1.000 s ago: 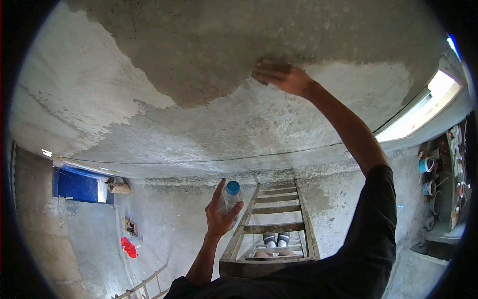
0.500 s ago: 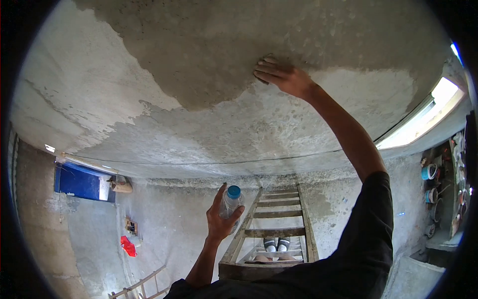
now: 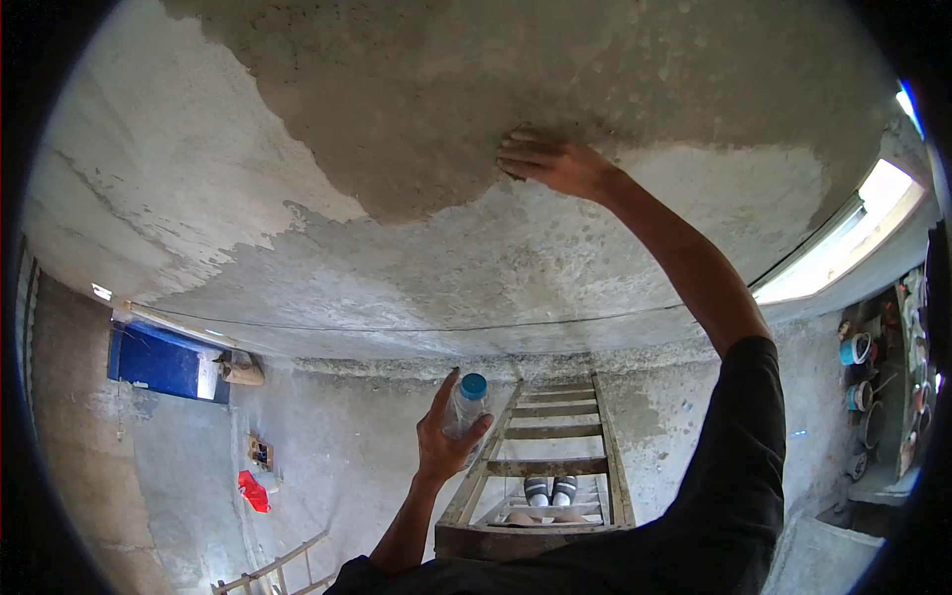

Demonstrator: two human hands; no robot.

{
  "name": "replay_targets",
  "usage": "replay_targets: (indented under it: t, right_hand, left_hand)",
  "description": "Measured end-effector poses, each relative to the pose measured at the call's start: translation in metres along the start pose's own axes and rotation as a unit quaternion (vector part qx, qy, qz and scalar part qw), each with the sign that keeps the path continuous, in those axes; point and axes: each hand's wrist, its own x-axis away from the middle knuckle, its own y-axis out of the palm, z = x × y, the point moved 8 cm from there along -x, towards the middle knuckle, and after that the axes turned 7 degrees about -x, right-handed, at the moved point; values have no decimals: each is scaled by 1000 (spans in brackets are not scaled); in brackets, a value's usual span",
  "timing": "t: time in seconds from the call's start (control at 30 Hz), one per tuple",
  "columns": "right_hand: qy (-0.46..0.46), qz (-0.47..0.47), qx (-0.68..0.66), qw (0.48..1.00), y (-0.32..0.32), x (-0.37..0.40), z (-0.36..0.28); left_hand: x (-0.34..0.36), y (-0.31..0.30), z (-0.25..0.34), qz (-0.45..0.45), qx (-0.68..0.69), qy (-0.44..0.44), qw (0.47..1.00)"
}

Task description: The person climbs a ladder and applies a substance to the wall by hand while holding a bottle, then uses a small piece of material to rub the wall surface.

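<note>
My left hand (image 3: 446, 441) is wrapped round a clear plastic bottle (image 3: 464, 409) with a blue cap, held upright left of the wooden ladder (image 3: 547, 466). My right hand (image 3: 560, 167) reaches up and presses against the wall (image 3: 397, 268), at the lower edge of a darker, damp-looking plaster patch (image 3: 446, 89). Its fingers are bent over something dark that mostly hides beneath them; I cannot make out what it is. Below the patch the wall surface is paler and mottled.
My feet (image 3: 550, 491) show between the ladder's rungs. A bright window opening (image 3: 853, 233) is at the right, above several buckets (image 3: 855, 348). A blue door (image 3: 164, 362), a red item (image 3: 254, 492) and another ladder (image 3: 273, 570) are at the left.
My right hand has slid slightly down and left along the wall. The bottle in my left hand has shifted a little to the right and down.
</note>
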Motion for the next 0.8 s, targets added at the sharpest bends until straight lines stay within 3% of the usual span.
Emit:
replay_targets:
  t: [0.13, 0.2, 0.23, 0.3, 0.37, 0.43, 0.53, 0.67, 0.73, 0.8]
  right_hand:
    - [122, 227, 83, 963, -100, -10, 73]
    - [306, 315, 133, 889, -130, 5, 146]
    - [307, 316, 130, 888, -122, 1, 142]
    - [226, 325, 107, 912, -97, -19, 109]
    - [187, 253, 18, 949, -64, -26, 59]
    - [117, 62, 64, 989, 10, -9, 16]
    - [35, 18, -22, 999, 15, 12, 0]
    - [247, 230, 74, 939, -122, 0, 88]
    - [273, 364, 4, 891, -178, -19, 111]
    - [270, 323, 48, 906, -121, 6, 111]
  left_hand:
    - [5, -1, -6, 4, 0, -12, 1000]
    - [6, -1, -5, 8, -3, -9, 1000]
    - [6, -2, -4, 13, -4, -1, 1000]
    - [5, -3, -3, 16, -6, 0, 1000]
    - [2, -2, -5, 23, -1, 1, 1000]
    - [3, -1, -11, 15, -13, -3, 1000]
    - [4, -1, -1, -3, 7, 4, 1000]
    - [7, -3, -6, 7, -12, 13, 1000]
    - [8, -6, -6, 17, -13, 14, 1000]
    - [7, -5, -9, 14, -7, 6, 1000]
